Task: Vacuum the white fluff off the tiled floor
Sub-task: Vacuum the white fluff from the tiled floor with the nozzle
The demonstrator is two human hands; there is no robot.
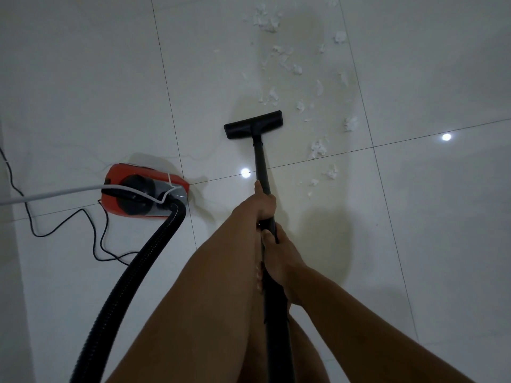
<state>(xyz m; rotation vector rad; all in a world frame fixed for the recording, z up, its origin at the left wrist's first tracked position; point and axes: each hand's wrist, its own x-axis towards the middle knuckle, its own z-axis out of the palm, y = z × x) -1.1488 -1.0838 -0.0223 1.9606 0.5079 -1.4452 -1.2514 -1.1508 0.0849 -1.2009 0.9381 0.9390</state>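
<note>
This looks like a room in a home. Large glossy white floor tiles [83, 78] with thin dark joints show two round light reflections [245, 172], and a small red household vacuum cleaner [143, 194] sits on them, its black cord [94, 230] trailing.

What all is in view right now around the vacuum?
tiled floor: white, glossy, throughout
floor head: one, black, on the floor, centre
wand: one, black, rising from floor head toward camera
white fluff: many bits, white, scattered ahead and right of floor head
vacuum body: one, red and grey, on floor at left
hose: one, black, curving from vacuum body to lower left
power cord: one, black, looping at far left
cable: one, white, from left edge over vacuum body
left hand: one, fingers round the wand, nearer the head
right hand: one, grips the wand behind the left
</note>
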